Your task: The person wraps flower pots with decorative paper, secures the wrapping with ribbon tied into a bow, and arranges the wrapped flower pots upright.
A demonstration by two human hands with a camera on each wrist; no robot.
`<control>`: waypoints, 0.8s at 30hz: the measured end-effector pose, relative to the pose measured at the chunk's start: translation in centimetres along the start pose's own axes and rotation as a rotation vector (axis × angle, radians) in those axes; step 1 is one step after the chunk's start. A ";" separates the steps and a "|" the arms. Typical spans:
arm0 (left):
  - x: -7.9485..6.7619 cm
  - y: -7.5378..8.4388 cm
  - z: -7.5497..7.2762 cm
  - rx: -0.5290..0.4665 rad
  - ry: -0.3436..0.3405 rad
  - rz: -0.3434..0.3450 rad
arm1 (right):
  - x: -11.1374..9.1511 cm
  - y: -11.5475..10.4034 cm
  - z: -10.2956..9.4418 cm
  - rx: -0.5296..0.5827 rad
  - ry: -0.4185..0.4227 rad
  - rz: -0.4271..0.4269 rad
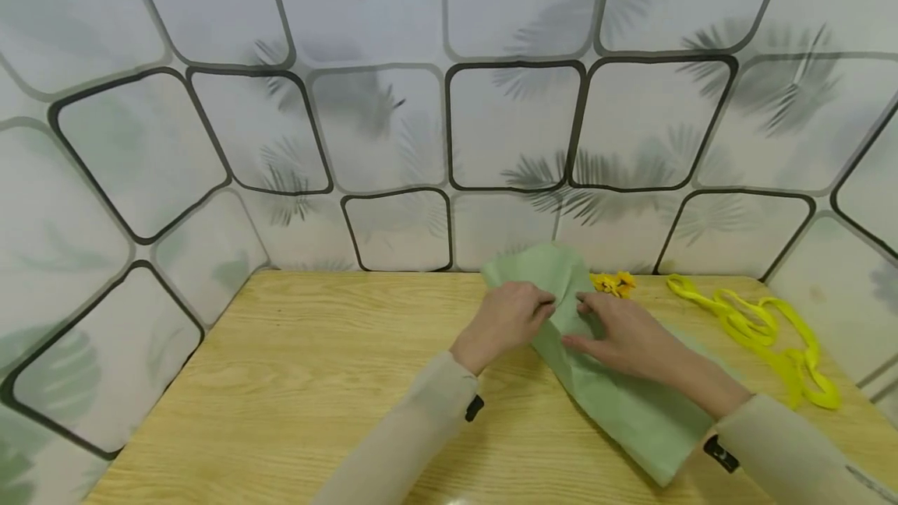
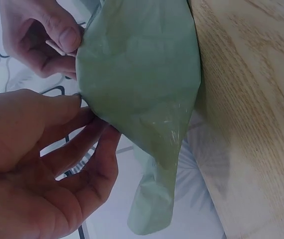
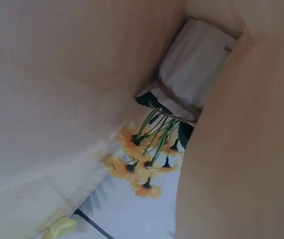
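Note:
A long pale green wrapping sheet (image 1: 631,411) lies slantwise on the table, its far end raised and creased. My left hand (image 1: 501,326) pinches its edge between thumb and fingertips; the left wrist view shows this left hand (image 2: 37,154) close up at the curved rim of the green sheet (image 2: 142,64). Just to the right, my right hand (image 1: 634,337) holds the same edge with bent fingers, thumb and index apart. Beyond the sheet, orange-yellow flowers (image 1: 615,284) peek out. In the right wrist view, the flowers (image 3: 137,164) have green stems and a white wrap (image 3: 197,64) bound with twine.
A bright yellow ribbon (image 1: 751,326) lies in loose loops at the right of the wooden table (image 1: 302,388). A patterned wall covering (image 1: 393,131) stands behind and along both sides.

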State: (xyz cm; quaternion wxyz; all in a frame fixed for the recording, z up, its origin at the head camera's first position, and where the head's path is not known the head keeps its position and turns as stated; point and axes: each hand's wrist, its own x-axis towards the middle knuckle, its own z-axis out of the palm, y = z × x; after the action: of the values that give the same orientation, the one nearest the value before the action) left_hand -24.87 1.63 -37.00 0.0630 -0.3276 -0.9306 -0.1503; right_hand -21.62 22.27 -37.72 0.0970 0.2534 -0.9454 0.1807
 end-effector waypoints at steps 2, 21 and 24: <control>0.0 0.1 0.0 0.013 0.001 -0.004 | 0.1 0.1 0.0 -0.006 -0.002 -0.006; -0.8 0.2 0.2 -0.122 0.060 -0.039 | 1.1 0.2 0.9 -0.052 0.012 -0.082; -1.1 0.4 0.3 -0.162 0.059 -0.056 | 1.2 0.1 0.9 -0.048 0.014 -0.088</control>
State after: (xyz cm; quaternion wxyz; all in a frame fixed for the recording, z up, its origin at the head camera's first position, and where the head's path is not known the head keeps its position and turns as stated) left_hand -23.78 1.33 -37.41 0.0596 -0.3009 -0.9220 -0.2362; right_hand -22.74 21.47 -38.26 0.1176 0.2912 -0.9366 0.1552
